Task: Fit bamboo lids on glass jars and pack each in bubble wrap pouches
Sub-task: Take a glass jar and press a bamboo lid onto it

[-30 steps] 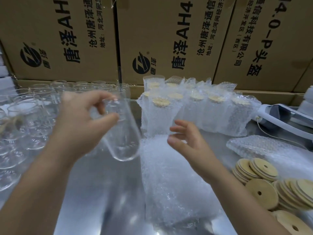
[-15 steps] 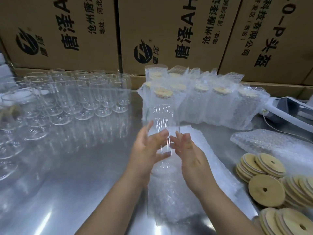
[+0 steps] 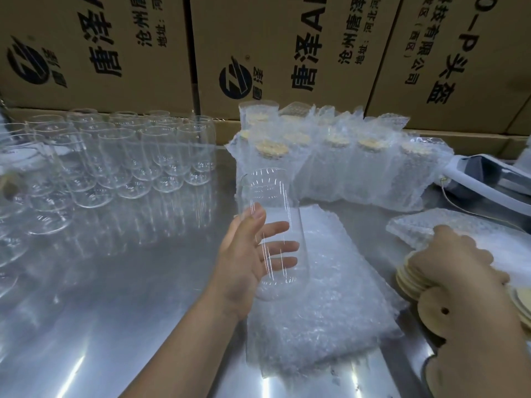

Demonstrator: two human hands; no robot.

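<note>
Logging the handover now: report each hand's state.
Left hand: holding the clear cylindrical glass jar.
Right hand: fingers curled on the stack of round bamboo lids; whether any is lifted cannot be told.

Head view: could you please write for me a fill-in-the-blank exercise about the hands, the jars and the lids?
1. The left hand holds a clear ___ jar.
2. The right hand grips a stack of ___ lids.
3. The bare jars stand to the ___ of the wrapped jars.
Missing words: glass, bamboo, left.
</note>
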